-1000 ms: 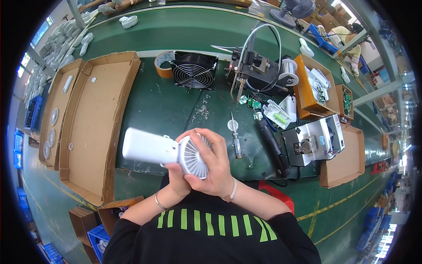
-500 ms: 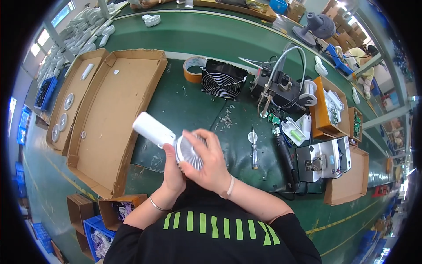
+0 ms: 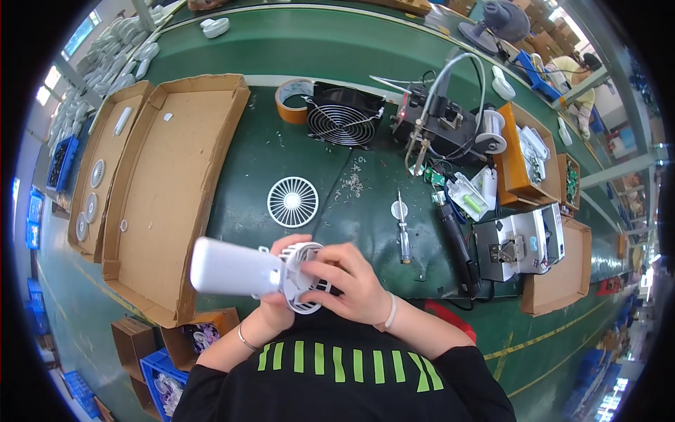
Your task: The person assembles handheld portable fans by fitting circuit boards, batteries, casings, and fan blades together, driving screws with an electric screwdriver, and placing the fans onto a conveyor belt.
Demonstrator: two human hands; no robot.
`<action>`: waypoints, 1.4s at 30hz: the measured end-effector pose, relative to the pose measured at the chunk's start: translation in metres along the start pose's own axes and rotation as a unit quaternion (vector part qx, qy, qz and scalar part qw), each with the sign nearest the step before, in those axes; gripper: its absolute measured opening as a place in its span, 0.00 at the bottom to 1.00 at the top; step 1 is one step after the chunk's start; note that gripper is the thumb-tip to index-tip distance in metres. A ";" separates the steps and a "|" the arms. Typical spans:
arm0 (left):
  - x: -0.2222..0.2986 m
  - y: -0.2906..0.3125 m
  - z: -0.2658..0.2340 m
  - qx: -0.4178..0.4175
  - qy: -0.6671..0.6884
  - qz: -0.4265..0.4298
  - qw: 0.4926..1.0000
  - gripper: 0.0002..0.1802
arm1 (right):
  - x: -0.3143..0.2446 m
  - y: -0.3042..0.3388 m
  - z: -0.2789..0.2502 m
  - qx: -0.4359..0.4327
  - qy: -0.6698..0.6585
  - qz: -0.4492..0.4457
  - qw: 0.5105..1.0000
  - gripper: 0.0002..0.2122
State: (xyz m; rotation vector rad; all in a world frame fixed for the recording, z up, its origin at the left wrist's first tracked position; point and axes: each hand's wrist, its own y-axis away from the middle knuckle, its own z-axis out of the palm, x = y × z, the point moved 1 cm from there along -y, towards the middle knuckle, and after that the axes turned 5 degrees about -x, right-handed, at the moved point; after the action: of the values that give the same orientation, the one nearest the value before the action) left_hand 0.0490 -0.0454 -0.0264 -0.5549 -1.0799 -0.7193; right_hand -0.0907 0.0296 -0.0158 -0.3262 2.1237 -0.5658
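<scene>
A white handheld fan lies across my two hands, its handle pointing left and its round head facing up without the front grille. My left hand is wrapped round the head from below and behind. My right hand reaches in from the right, thumb and fingers closed at the blade wheel inside the head; the exact fingertip contact is partly hidden. The round white grille lies flat on the green mat just beyond the fan, touched by neither hand.
Cardboard trays stand left. Behind are a tape roll, black cooling fan and soldering machine. To the right lie a screwdriver, black electric screwdriver and metal device. A person is far right.
The grille has come off the fan head and now lies on the mat. The fan has turned more level and sits closer to me, and my right fingers have moved into its open head.
</scene>
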 end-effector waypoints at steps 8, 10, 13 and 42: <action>0.004 -0.017 0.034 -0.172 -0.425 0.145 0.877 0.52 | -0.009 0.043 -0.015 0.012 -0.457 0.299 0.838 0.26; 0.006 -0.017 0.043 -0.199 -0.444 0.121 0.865 0.51 | -0.006 0.052 -0.024 -0.008 -0.505 0.336 0.795 0.27; 0.004 -0.019 0.052 -0.235 -0.455 0.083 0.855 0.47 | -0.007 0.061 -0.035 -0.022 -0.492 0.342 0.801 0.25; 0.040 -0.047 0.126 -0.417 0.030 -0.396 0.817 0.21 | -0.001 0.184 -0.113 0.421 -0.772 0.277 0.387 0.41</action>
State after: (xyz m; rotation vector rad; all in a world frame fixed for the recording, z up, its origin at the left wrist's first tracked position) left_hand -0.0490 0.0038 0.0614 -0.8075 -0.8767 -1.9896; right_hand -0.1873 0.2200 -0.0515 0.4006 -0.1434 -0.4562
